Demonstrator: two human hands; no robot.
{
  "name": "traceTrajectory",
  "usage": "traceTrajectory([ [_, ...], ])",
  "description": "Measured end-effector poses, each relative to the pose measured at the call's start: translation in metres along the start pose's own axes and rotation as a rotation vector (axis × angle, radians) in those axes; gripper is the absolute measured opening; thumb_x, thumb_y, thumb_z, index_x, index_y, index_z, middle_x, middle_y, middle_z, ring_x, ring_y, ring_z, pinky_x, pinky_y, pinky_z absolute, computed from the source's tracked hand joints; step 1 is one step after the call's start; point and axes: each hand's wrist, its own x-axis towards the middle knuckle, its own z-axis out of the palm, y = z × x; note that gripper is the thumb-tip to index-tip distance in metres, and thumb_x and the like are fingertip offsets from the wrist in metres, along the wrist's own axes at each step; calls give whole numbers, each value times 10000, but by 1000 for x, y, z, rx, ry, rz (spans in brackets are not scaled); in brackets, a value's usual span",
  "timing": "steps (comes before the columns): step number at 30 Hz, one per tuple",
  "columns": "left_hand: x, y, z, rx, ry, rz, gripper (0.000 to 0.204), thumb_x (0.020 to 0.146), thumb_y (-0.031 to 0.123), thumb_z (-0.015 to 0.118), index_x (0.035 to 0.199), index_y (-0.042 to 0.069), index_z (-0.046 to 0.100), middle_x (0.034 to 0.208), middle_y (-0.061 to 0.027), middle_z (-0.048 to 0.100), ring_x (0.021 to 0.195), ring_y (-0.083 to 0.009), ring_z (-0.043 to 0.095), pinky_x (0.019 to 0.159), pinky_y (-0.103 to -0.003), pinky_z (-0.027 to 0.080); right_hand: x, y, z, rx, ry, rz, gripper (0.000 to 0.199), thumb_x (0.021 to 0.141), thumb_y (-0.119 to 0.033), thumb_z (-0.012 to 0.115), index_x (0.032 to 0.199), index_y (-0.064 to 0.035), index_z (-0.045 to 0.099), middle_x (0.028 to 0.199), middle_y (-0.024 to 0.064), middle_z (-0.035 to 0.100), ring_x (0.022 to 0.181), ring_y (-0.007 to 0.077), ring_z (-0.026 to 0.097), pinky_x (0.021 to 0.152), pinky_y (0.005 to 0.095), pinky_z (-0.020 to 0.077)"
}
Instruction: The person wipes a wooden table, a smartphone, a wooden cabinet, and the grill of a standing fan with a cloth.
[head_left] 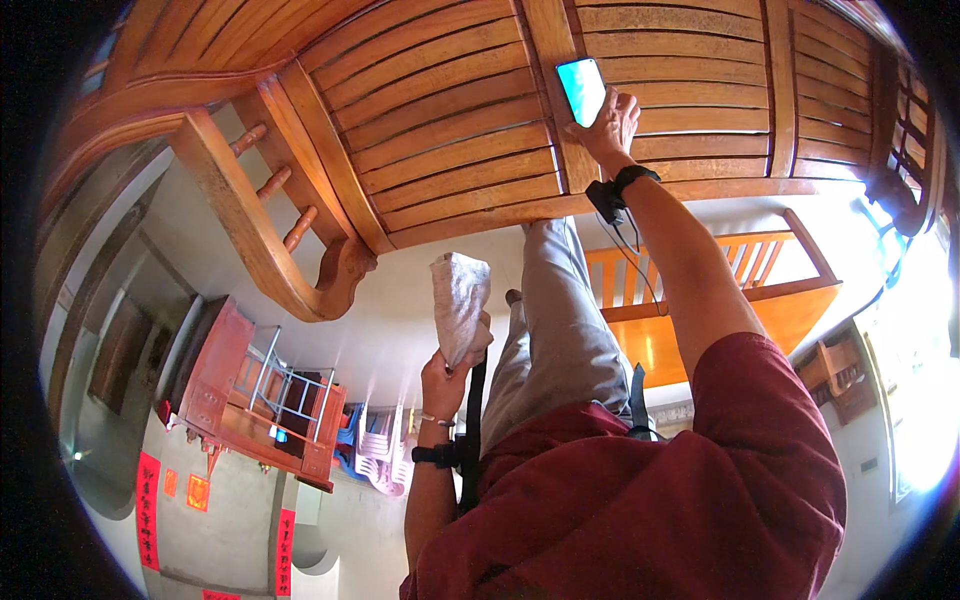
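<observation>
Clearly, we have both hands occupied: the right hand (608,122) has its thumb and fingers closed around the lower end of a phone (580,92) with a lit screen, while the left hand (455,375) grips a bunched, pale cloth (462,300) well apart from it, near our trouser leg. The phone is over the broad cross rail between two slatted panels of the wooden bench (450,110); whether it rests fully on the wood or is slightly lifted, we cannot tell. To handle it well, we would keep the thumb and fingers on its edges, off the bright glass, and hold it level so that a corner does not catch in the gaps between the slats. We should also mind the black cable (640,265) hanging from the wristband (632,178), since it could snag on the bench's front edge as the arm reaches over. Meanwhile the cloth is best kept gathered in the left fist, clear of the phone, so that no loose fold brushes the screen.
</observation>
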Motion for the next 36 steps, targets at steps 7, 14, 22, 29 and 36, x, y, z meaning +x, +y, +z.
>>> traceTrajectory([
  [7, -1, 15, 8, 18, -10, 41, 339, 836, 243, 716, 1023, -27, 632, 830, -184, 680, 718, -288, 669, 638, -370, 509, 2, 3, -2, 15, -35, 20, 901, 606, -345, 889, 1294, -47, 389, 1238, 210, 405, 1173, 382, 387, 970, 493, 369],
  [14, 1, 23, 5, 101, 9, 35, 343, 843, 262, 711, 1000, -31, 627, 825, -201, 674, 719, -307, 670, 645, -392, 516, 5, 10, -2, 24, -46, 44, 887, 624, -330, 885, 1299, -45, 385, 1280, 216, 381, 1197, 389, 377, 981, 515, 358],
  [22, -2, 20, 4, 95, -33, -1, 341, 872, 241, 681, 1044, -49, 628, 899, -173, 703, 820, -237, 681, 709, -354, 526, 3, 2, -2, -15, -68, 72, 835, 642, -330, 873, 1280, -38, 420, 1295, 196, 392, 1202, 374, 386, 986, 507, 352],
  [29, -4, 18, 9, 37, -28, -15, 335, 850, 251, 706, 1029, -23, 633, 883, -192, 690, 770, -288, 684, 669, -374, 525, 3, -12, -7, -102, -64, 73, 793, 654, -303, 861, 1288, -80, 440, 1303, 138, 418, 1199, 327, 409, 974, 482, 348],
  [36, -5, 12, 7, 28, 8, 4, 325, 845, 238, 702, 1027, -23, 636, 881, -189, 691, 771, -271, 684, 674, -362, 523, 4, -18, -9, -128, -85, -4, 844, 668, -322, 852, 1338, -79, 398, 1319, 165, 403, 1212, 355, 397, 975, 490, 345],
])
